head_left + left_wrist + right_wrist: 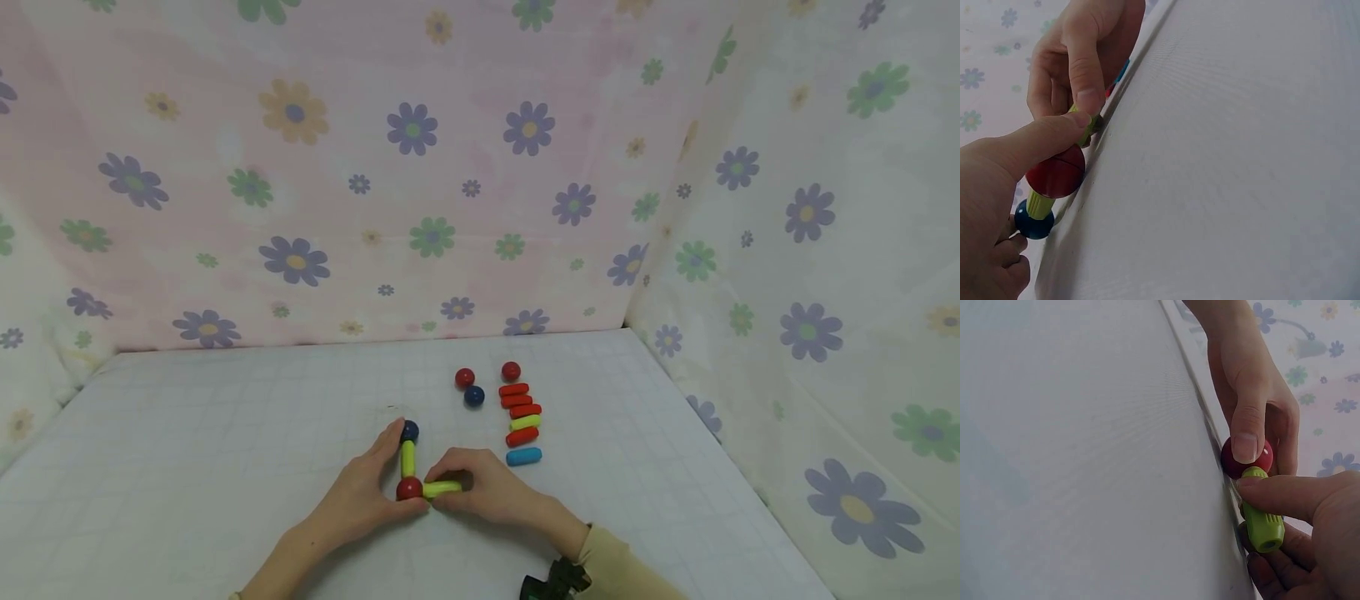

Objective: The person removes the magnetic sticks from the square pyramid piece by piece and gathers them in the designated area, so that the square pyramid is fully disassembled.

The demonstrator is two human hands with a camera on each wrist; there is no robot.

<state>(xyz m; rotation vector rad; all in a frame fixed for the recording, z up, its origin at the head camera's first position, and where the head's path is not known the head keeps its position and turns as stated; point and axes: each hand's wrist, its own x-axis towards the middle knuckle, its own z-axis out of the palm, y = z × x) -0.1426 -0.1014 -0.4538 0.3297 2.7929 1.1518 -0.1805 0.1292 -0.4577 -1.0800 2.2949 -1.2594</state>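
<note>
A red ball [409, 488] and a dark blue ball [408, 431] are joined by an upright-lying yellow-green rod [408, 459] on the table. My left hand [360, 495] holds this piece, thumb at the red ball and fingers at the blue one. In the left wrist view the red ball [1059, 173] lies beneath that thumb. My right hand [491, 488] pinches a second yellow-green rod [442, 488] between thumb and fingers, one end against the red ball's right side. The right wrist view shows this rod's [1264, 528] ridged body and dark end.
Beyond the right hand, a column of short rods lies on the white table [187, 442]: a blue rod [523, 457], several red rods [522, 436] and a yellow-green one [525, 422]. Two loose red balls [511, 371] and a dark blue ball [474, 396] sit farther back. Flowered cloth walls [480, 167] surround the table.
</note>
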